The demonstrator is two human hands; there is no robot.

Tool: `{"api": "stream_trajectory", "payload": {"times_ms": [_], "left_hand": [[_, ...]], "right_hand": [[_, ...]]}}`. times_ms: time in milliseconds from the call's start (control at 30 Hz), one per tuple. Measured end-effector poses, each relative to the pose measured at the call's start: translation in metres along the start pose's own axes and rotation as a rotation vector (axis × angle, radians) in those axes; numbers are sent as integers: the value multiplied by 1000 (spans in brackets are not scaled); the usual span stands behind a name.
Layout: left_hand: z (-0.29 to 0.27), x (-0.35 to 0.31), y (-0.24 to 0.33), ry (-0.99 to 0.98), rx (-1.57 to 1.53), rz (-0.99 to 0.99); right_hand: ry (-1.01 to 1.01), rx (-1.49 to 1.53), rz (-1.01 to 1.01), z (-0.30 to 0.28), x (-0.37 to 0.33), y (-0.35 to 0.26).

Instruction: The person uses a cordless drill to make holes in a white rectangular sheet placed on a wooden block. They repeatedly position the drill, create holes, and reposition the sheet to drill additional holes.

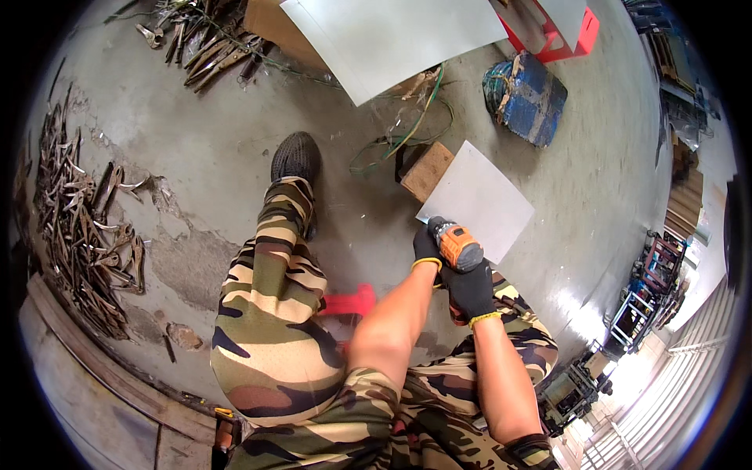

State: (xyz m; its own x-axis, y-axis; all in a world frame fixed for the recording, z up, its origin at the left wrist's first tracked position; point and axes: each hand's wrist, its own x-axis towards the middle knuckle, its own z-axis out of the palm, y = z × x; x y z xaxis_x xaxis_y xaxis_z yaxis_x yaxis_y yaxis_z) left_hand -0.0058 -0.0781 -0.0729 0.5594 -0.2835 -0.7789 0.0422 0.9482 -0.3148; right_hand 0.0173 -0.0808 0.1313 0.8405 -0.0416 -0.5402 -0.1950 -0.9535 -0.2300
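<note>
Gripping the drill (457, 244), right fingers (454, 280) hide its handle; left fingers' (424, 241) hold is unclear.

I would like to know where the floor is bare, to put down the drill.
Right of the grey sheet, below the blue block, floor is bare. Another patch lies between the shoe and the left metal pile. Crowded: the sheet's left corner, with the brown block and drill close.
</note>
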Motion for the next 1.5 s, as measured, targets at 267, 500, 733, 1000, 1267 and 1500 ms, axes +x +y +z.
{"api": "stream_trajectory", "payload": {"times_ms": [267,500,733,1000,1267,1500], "left_hand": [[31,-20,-6,-20,417,171],[-1,3,-13,-53,522,254],[-11,17,-26,-110,150,241],[68,-48,0,212,141,175],[35,-28,-3,141,477,283],[24,-17,-11,124,330,251]], "right_hand": [[6,-125,85,-4,-5,-11],[72,-84,29,3,-9,-13],[-23,-34,53,0,-2,1],[5,-55,101,-3,-1,10],[-33,-10,79,-1,0,9],[-21,-1,98,-2,0,5]]}}
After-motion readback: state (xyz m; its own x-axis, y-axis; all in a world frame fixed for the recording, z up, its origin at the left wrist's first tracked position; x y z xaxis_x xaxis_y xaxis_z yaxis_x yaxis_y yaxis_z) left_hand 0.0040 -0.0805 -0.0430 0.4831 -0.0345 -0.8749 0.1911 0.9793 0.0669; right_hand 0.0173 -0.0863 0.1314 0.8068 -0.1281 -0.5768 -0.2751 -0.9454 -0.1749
